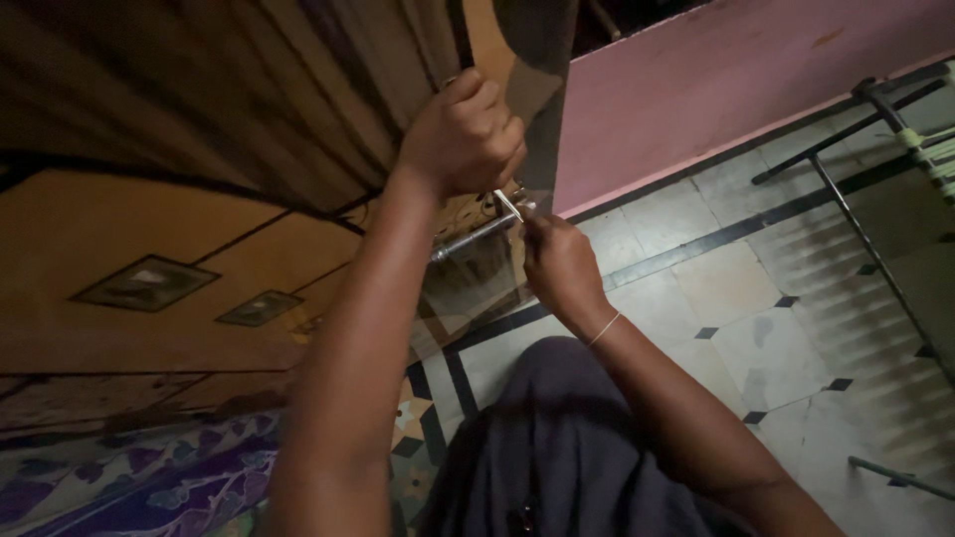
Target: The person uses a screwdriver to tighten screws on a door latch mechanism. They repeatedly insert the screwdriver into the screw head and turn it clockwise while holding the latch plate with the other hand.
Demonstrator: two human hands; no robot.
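My left hand is closed in a fist around the top of a metal door bolt on a brown wooden door. My right hand sits just below and right of it, fingers pinched on the bolt's small silver handle. A thin bracelet circles my right wrist. The bolt's rod runs down-left from the two hands along the door's edge. What the fingers grip inside the fist is hidden.
A pink wall meets a pale tiled floor with dark inlay lines. A dark metal frame lies on the floor at right. Patterned purple cloth sits at lower left; my dark garment fills the bottom centre.
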